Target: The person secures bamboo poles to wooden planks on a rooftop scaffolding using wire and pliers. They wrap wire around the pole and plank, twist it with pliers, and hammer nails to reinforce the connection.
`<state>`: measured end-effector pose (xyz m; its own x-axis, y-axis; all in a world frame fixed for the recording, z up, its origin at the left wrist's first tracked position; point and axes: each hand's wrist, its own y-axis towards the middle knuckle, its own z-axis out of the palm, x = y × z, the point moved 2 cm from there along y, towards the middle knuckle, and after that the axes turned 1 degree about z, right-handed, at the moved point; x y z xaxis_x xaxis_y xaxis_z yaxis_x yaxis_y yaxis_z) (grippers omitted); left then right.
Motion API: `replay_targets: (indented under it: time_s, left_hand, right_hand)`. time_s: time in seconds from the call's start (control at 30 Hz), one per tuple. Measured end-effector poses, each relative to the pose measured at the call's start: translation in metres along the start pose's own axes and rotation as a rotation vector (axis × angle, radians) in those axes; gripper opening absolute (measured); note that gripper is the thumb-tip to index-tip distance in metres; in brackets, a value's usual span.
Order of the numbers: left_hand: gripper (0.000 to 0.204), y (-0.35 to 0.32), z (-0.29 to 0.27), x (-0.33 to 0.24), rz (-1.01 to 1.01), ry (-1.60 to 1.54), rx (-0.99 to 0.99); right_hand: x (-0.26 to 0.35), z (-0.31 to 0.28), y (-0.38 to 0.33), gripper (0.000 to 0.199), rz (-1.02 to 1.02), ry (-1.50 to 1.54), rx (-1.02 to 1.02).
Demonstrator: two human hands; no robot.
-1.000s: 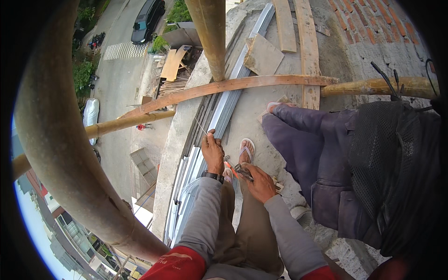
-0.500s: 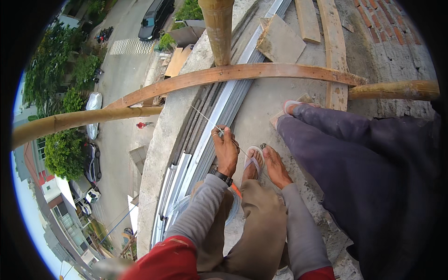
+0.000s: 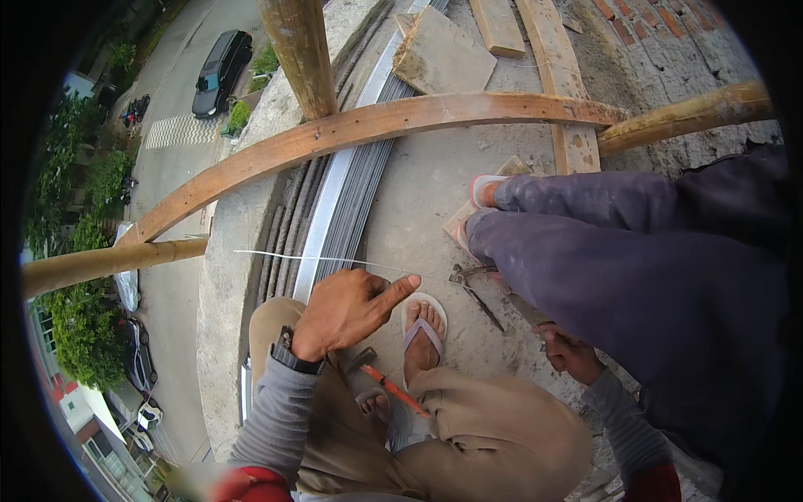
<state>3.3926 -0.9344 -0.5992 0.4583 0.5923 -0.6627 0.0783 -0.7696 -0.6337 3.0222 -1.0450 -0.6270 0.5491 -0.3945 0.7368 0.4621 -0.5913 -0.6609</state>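
Note:
My left hand (image 3: 355, 311) is over the floor at the centre, back of the hand up, fingers curled around a thin pale wire (image 3: 288, 256). The wire's free end reaches left over the metal bars, and its other end passes near my thumb. My right hand (image 3: 570, 353) is low at the right, beside another person's dark trousers, fingers curled; what they hold, if anything, is unclear. Between the hands, pincers (image 3: 462, 276) show with spread handles, apart from my right hand. A hammer (image 3: 395, 390) with an orange handle is below my left hand, beside my knee.
A co-worker's legs (image 3: 577, 226) stand close on the right. A wooden plank (image 3: 376, 125) and bamboo poles (image 3: 305, 63) form a rail ahead. Long metal profiles (image 3: 355, 184) lie along the concrete ledge (image 3: 238, 226), with a street far below it. Boards (image 3: 443, 54) lie beyond the rail.
My left hand has come nearer with the wire, which lies flatter now. My right hand has moved right and back, away from the pincers' head it was beside. The view has shifted.

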Motion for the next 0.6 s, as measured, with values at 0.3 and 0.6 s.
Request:
replay_targets:
  time_s: [0.3, 0.6]
  left_hand:
    - [0.063, 0.024, -0.067, -0.019, 0.268, 0.007, -0.119]
    - [0.038, 0.157, -0.112, -0.102, 0.680, 0.074, -0.526]
  right_hand:
    - [-0.070, -0.019, -0.067, 0.028, 0.279, 0.324, -0.300]
    - [-0.073, -0.040, -0.055, 0.028, 0.209, 0.468, -0.521]
